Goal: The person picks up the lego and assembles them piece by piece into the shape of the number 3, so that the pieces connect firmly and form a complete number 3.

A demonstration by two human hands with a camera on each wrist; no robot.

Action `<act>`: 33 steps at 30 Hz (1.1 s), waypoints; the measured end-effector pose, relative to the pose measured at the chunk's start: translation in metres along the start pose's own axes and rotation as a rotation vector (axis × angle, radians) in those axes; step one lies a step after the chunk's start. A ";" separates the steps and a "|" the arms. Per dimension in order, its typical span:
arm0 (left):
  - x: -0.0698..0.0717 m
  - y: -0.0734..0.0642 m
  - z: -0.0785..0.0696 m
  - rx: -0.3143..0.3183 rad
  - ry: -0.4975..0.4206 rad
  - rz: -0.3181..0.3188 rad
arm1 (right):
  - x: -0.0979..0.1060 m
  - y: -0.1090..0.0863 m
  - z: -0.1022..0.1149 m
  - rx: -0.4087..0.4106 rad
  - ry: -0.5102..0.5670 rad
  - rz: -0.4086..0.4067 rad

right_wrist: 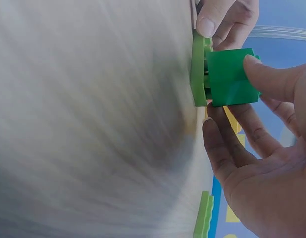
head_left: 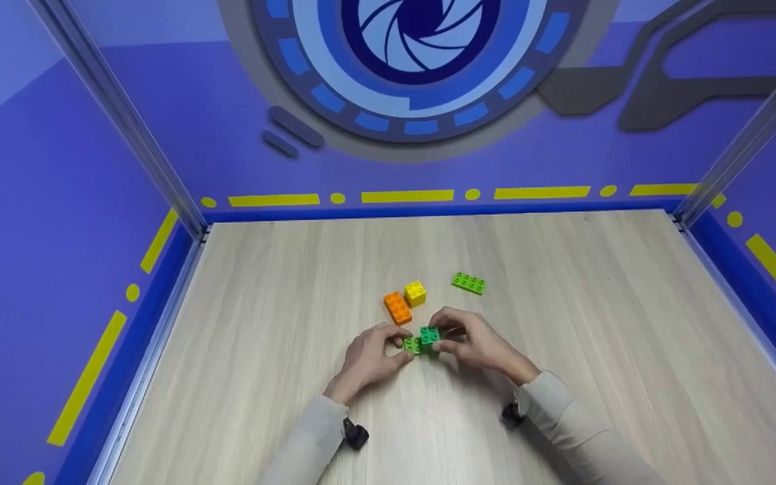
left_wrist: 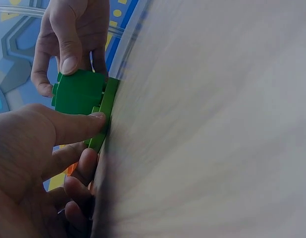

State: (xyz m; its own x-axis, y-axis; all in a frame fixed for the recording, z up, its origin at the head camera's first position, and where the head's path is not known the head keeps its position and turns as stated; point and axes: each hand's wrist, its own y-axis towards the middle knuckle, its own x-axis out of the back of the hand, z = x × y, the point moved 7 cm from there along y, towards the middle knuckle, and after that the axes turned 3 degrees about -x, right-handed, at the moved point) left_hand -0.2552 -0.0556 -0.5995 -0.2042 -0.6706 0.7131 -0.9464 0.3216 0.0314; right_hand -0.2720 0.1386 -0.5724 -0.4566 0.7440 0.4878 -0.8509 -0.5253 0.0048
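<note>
A dark green square toy brick (head_left: 430,336) sits over the right end of a flat light green brick (head_left: 412,345) on the table. My right hand (head_left: 474,339) pinches the dark green brick between thumb and fingers. The left end of the light green brick is held between the thumb and fingers of my left hand (head_left: 376,355). In the right wrist view the dark green brick (right_wrist: 234,77) stands over the studs of the light green brick (right_wrist: 198,69), with a thin dark gap between them.
Just beyond my hands lie an orange brick (head_left: 398,308) and a yellow brick (head_left: 415,294), side by side. Farther right is another flat light green brick (head_left: 469,283). Blue panels (head_left: 159,135) wall the wooden table (head_left: 280,269) at the back and sides.
</note>
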 end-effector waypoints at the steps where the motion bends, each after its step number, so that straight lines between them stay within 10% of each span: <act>1: 0.000 0.000 0.000 0.000 0.000 0.000 | 0.000 0.000 0.000 0.001 0.002 -0.001; 33: 0.000 0.002 -0.001 -0.002 -0.038 0.023 | -0.001 0.001 0.008 0.018 -0.093 0.035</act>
State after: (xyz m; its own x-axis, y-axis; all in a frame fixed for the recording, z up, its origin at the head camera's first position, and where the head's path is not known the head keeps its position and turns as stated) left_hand -0.2570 -0.0547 -0.5990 -0.2353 -0.6880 0.6865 -0.9409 0.3383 0.0166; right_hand -0.2707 0.1342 -0.5660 -0.4588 0.6841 0.5670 -0.8298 -0.5581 0.0020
